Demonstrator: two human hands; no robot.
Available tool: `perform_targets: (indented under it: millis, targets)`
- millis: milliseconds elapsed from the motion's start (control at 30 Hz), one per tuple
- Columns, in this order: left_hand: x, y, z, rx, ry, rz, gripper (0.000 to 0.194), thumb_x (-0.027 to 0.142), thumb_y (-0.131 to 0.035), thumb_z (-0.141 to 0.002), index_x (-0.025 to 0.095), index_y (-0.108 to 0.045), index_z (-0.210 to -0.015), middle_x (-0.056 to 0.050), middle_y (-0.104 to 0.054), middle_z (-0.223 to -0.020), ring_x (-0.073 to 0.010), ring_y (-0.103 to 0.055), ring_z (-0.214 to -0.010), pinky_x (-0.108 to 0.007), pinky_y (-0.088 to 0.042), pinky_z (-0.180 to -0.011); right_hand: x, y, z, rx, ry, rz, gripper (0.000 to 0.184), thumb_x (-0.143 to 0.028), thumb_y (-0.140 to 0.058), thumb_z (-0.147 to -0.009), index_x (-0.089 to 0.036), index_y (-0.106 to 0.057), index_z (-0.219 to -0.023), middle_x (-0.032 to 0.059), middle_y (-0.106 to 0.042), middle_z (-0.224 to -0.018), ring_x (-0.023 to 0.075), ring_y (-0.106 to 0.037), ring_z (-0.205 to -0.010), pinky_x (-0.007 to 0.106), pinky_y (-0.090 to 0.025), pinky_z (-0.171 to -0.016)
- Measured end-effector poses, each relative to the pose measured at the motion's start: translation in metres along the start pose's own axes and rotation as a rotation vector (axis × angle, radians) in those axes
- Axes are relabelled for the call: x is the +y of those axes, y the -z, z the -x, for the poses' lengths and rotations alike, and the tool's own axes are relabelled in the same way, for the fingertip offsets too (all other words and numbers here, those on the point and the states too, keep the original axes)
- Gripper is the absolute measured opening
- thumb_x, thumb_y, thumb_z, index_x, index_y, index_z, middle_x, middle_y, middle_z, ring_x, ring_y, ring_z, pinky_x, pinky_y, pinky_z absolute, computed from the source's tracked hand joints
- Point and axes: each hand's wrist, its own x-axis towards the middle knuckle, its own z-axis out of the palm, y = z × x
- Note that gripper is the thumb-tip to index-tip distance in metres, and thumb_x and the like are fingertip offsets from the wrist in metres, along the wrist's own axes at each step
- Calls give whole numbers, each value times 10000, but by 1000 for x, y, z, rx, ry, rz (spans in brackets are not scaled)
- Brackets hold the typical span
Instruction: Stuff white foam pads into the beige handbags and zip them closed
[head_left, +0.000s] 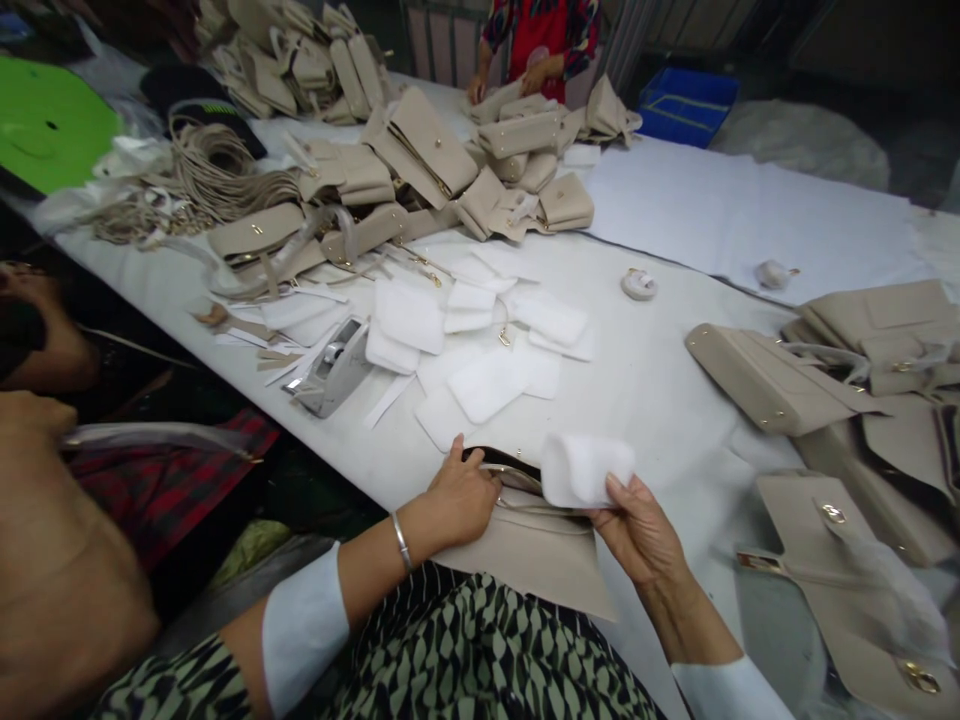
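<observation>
My left hand [461, 497], with a metal bangle on the wrist, grips the dark-lined mouth of a beige faux-leather handbag [517, 550] lying on the table edge. My right hand [637, 530] pinches a thick white foam pad [585, 470] at the bag's opening. The pad's left edge sits at the mouth, and how far it reaches inside is hidden. A gold-coloured metal bar runs along the opening.
Loose white pads [480, 350] and a grey tape dispenser [330, 368] lie on the white-covered table [660, 400]. Beige bags [772, 380] sit to the right, more bags and coiled straps [217, 180] farther off. A co-worker's hands [510, 85] work at the far end; another person sits at left.
</observation>
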Motion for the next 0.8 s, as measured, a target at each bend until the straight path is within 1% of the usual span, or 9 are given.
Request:
perform_targets:
  millis: [133, 233, 300, 400, 467, 533, 600, 667, 800]
  targets:
    - [1, -5, -2, 4, 2, -13, 258, 205, -483, -754, 178, -677, -921, -128, -613, -1112, -362, -274, -1293, -674, -43, -1038, 1, -2, -4, -68, 87, 446, 389, -350, -678, -749, -196, -554, -1084, 22, -651, -878, 174, -595, -748, 298, -509, -683]
    - [2, -6, 1, 3, -17, -11, 242, 213, -507, -736, 182, -688, -894, -119, -551, -1211, -354, -169, -1355, -654, 3, -1061, 5, -2, -6, 14, 326, 954, 353, -368, -607, -786, -188, -551, -1084, 31, -640, -822, 185, -577, -686, 311, -494, -653]
    - [1, -4, 2, -10, -26, -10, 221, 229, -522, -730, 187, -693, -864, -111, -523, -1243, -348, -121, -1375, -643, 18, -1071, 12, -1, -6, -5, 530, 1226, 348, -315, -554, -802, -185, -548, -1124, 77, -658, -928, 224, -609, -776, 366, -496, -755]
    - [-1, 0, 3, -15, -19, -7, 225, 261, -535, -736, 196, -693, -883, -106, -501, -1265, -341, -82, -1388, -628, 16, -1081, 22, -2, -2, -228, 740, 1394, 355, -190, -480, -791, -192, -564, -1136, 120, -630, -1123, 260, -584, -1026, 415, -440, -924]
    - [-1, 3, 4, -11, -11, 2, 239, 272, -542, -740, 203, -690, -914, -94, -494, -1280, -343, -81, -1389, -623, 18, -1084, 21, -5, 2, -405, 726, 1436, 374, -138, -450, -779, -197, -563, -1130, 114, -636, -1115, 249, -579, -1037, 401, -446, -912]
    - [-1, 3, 5, -3, -11, 13, 240, 267, -548, -740, 213, -689, -926, -76, -474, -1315, -350, -79, -1387, -621, 23, -1084, 11, -10, 6, -572, 577, 1456, 357, -118, -437, -775, -205, -561, -1098, 81, -662, -1014, 216, -608, -918, 346, -473, -820]
    - [-1, 2, 6, 11, -18, 24, 225, 252, -553, -739, 219, -693, -912, -59, -456, -1342, -352, -76, -1388, -616, 26, -1087, -3, -18, 6, -682, 401, 1461, 314, -108, -438, -758, -213, -565, -1026, 31, -665, -896, 181, -607, -801, 287, -465, -736]
    - [-1, 1, 5, 31, -19, 28, 206, 234, -550, -741, 217, -696, -886, -55, -480, -1321, -343, -94, -1387, -602, 26, -1096, -13, -27, 3, -714, 313, 1510, 293, -97, -444, -727, -214, -559, -970, 3, -658, -841, 169, -600, -759, 259, -444, -701]
    - [0, -1, 4, 81, -7, 27, 205, 211, -536, -751, 203, -697, -877, -53, -513, -1290, -332, -154, -1376, -580, 15, -1111, -8, -46, -13, -658, 409, 1836, 329, -86, -425, -753, -176, -538, -1048, 62, -679, -876, 204, -617, -784, 275, -429, -674]
